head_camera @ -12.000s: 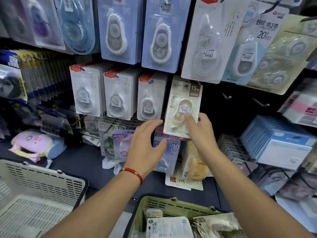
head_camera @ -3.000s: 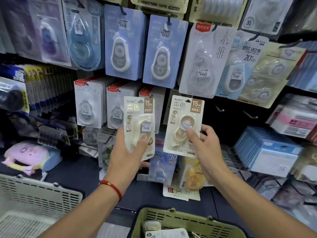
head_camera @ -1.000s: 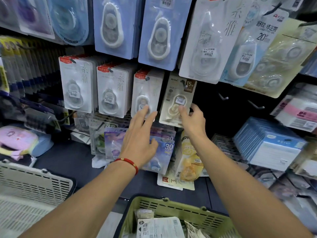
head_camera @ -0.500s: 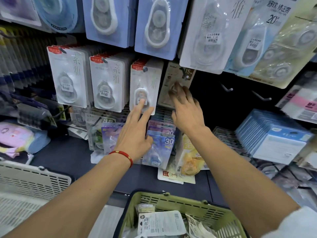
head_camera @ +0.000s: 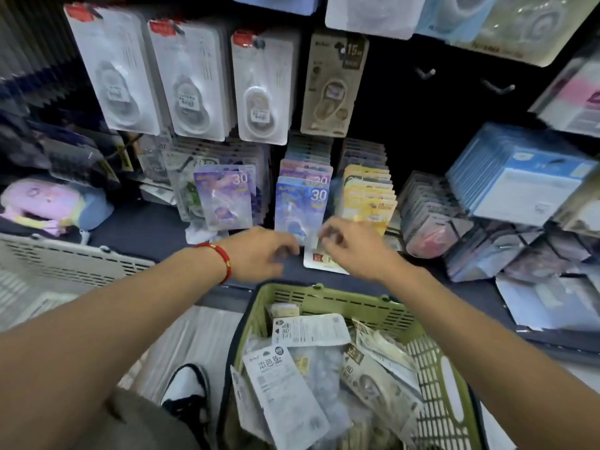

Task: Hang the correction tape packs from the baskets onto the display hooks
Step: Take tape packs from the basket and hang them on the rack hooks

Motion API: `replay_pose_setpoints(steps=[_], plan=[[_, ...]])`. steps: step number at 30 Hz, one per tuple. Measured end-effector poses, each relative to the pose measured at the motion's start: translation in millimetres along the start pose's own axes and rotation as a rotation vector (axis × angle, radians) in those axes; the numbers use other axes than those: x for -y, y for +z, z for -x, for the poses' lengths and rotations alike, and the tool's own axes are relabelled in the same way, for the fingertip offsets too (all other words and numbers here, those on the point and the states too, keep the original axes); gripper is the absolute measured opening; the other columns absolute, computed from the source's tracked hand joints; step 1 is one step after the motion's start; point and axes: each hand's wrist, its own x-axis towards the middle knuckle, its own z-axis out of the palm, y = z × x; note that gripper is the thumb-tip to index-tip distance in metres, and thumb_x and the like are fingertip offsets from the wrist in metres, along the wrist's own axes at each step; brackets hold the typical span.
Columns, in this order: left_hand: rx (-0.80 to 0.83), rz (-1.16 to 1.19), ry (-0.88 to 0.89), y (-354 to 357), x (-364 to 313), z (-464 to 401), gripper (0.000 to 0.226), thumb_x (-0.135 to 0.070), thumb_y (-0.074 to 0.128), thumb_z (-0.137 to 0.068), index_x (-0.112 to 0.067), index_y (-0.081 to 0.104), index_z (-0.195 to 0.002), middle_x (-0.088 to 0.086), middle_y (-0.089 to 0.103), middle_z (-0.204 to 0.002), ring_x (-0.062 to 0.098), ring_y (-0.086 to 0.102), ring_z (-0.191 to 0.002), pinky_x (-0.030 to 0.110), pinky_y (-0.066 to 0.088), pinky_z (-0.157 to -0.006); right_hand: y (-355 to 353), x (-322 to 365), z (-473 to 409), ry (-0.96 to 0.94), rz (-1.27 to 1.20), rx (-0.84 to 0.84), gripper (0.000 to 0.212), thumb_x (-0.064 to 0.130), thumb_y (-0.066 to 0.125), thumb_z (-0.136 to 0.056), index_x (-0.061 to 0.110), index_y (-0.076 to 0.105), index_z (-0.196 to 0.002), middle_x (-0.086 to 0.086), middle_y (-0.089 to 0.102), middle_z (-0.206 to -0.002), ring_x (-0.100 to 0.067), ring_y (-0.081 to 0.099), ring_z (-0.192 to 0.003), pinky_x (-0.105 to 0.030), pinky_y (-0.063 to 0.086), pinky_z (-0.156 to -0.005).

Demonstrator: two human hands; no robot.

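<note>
Hands blurred, left hand (head_camera: 259,251) and right hand (head_camera: 354,246) grip unclear, above green basket (head_camera: 328,298)

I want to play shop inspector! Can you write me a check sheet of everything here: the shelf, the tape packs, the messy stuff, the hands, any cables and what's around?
Surface: dark shelf ledge below the hook wall.
Job's things: beige 15 m pack hangs on a hook beside three white packs; more packs lie heaped in the green basket; two bare hooks to the right.
Clutter: pink plush item on the ledge; a flat card lies under the hands.
Hands: left hand and right hand are both blurred above the basket, holding nothing visible.
Cables: nothing seen.
Surroundings: white basket at left, blue packs at right, a shoe on the floor.
</note>
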Motion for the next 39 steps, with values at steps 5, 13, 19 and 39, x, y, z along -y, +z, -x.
replay_pose_setpoints(steps=[5, 13, 19, 39], plan=[[0.696, -0.306, -0.109, 59.4, 5.6, 40.3, 0.046, -0.021, 0.061, -0.100, -0.021, 0.057, -0.146, 0.008, 0.064, -0.138, 0.030, 0.059, -0.128, 0.032, 0.047, -0.101, 86.4, 10.1, 87.9, -0.027, 0.196, 0.841, 0.063, 0.061, 0.052, -0.103, 0.017, 0.053, -0.148, -0.011, 0.061, -0.145, -0.032, 0.057, -0.131, -0.041, 0.048, -0.106], [0.577, -0.206, -0.193, 97.4, 15.8, 73.0, 0.064, -0.011, 0.073, -0.092, -0.026, 0.052, -0.150, 0.007, 0.051, -0.144, 0.027, 0.052, -0.131, 0.027, 0.042, -0.100, 161.9, 63.4, 142.7, 0.067, 0.092, 0.906, 0.135, 0.093, 0.057, -0.074, 0.026, -0.013, -0.167, -0.015, -0.020, -0.174, -0.041, -0.014, -0.161, -0.061, 0.002, -0.128], [0.239, -0.252, -0.109, 134.8, 19.4, 86.2, 0.022, -0.032, 0.076, -0.092, -0.032, 0.078, -0.114, -0.001, 0.051, -0.123, 0.018, 0.049, -0.125, 0.034, 0.048, -0.094, 168.5, 55.0, 158.1, -0.024, 0.056, 0.621, 0.079, 0.057, 0.051, -0.102, 0.011, 0.025, -0.161, -0.018, 0.030, -0.163, -0.038, 0.030, -0.152, -0.050, 0.032, -0.121], [-0.194, 1.065, -0.426, 97.2, 17.1, 67.5, 0.006, -0.019, 0.050, -0.111, -0.017, 0.051, -0.106, 0.006, 0.070, -0.089, 0.020, 0.069, -0.079, 0.052, 0.063, -0.081, 122.4, -14.8, 184.8, 0.383, -0.207, 0.083, 0.031, 0.015, 0.044, -0.109, 0.014, 0.062, -0.134, 0.000, 0.069, -0.077, -0.014, 0.066, -0.057, -0.023, 0.053, -0.047]])
